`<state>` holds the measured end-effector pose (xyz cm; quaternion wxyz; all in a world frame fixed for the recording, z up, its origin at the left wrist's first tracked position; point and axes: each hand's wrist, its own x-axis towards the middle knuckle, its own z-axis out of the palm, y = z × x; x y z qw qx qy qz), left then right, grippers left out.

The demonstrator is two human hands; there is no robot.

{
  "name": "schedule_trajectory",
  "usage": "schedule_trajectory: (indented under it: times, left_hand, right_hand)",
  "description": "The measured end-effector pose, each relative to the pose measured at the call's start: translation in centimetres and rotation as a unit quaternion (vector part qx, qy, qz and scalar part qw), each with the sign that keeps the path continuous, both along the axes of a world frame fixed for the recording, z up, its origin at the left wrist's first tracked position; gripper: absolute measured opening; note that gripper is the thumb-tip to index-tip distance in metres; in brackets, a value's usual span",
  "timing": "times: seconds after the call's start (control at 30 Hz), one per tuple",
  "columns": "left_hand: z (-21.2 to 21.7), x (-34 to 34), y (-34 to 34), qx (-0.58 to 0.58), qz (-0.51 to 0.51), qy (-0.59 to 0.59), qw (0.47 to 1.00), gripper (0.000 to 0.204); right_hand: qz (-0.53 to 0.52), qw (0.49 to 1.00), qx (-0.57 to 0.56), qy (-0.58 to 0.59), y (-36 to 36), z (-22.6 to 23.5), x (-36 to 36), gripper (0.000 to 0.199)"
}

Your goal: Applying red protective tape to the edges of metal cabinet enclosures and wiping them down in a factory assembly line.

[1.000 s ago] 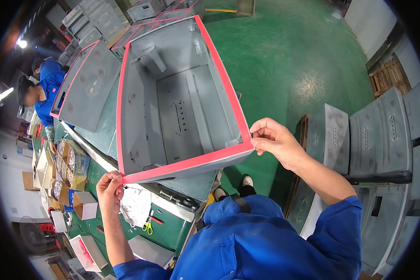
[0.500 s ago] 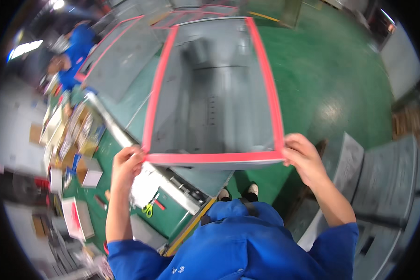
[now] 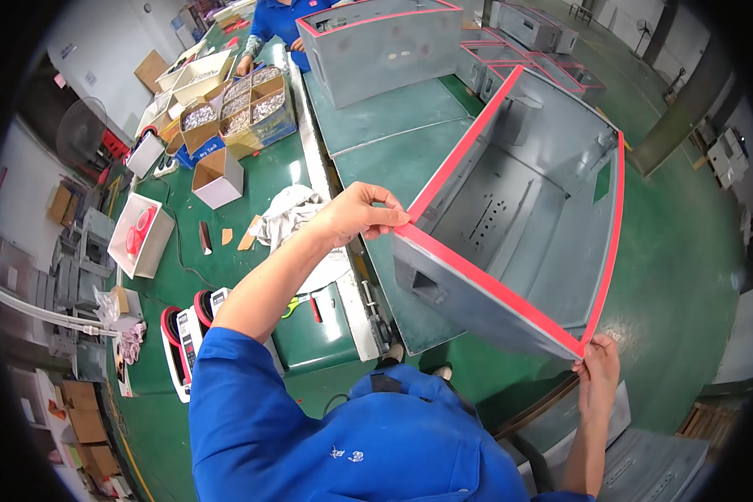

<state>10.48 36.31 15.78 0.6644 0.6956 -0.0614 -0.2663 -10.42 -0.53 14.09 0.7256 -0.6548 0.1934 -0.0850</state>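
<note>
A large grey metal box (image 3: 485, 297), open at the top with red tape (image 3: 494, 289) along its rim, stands tilted out at an angle in front of me. My left hand (image 3: 366, 213) pinches its near left corner, thumb and fingers closed at the taped edge. At the near right corner, lower in the view, my right hand (image 3: 598, 368) is closed on the rim. Slots and small holes show in the box's inner wall. How much of its weight rests on the green-topped table (image 3: 418, 314) I cannot tell.
On the left workbench (image 3: 309, 347) lie green-handled scissors (image 3: 293, 307), a crumpled white cloth (image 3: 289, 213), tape dispensers (image 3: 194, 335) and cartons of small parts (image 3: 268, 109). A second taped box (image 3: 385, 58) stands farther back beside a co-worker (image 3: 276, 25). More grey panels (image 3: 653, 460) lie at lower right.
The box has swung clockwise, its near right corner now closer to me and lower. Both hands have stayed at its near corners. My view has also turned, bringing more of the left workbench into sight.
</note>
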Motion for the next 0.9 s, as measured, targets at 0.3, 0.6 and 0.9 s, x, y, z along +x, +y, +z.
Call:
schedule_trajectory:
  times: [0.3, 0.6, 0.9]
  left_hand:
    - [0.02, 0.02, 0.32, 0.009, -0.015, -0.027, 0.999, 0.010]
    - [-0.23, 0.56, 0.53, 0.009, -0.048, -0.058, 0.997, 0.010]
    - [-0.20, 0.67, 0.52, 0.016, -0.056, -0.065, 0.996, 0.009]
  right_hand:
    - [-0.014, 1.000, 0.002, 0.001, 0.14, -0.23, 0.04, 0.015]
    - [-0.016, 1.000, 0.003, -0.001, 0.21, -0.15, 0.06, 0.015]
    - [-0.014, 1.000, 0.005, 0.005, 0.18, -0.08, 0.14, 0.016]
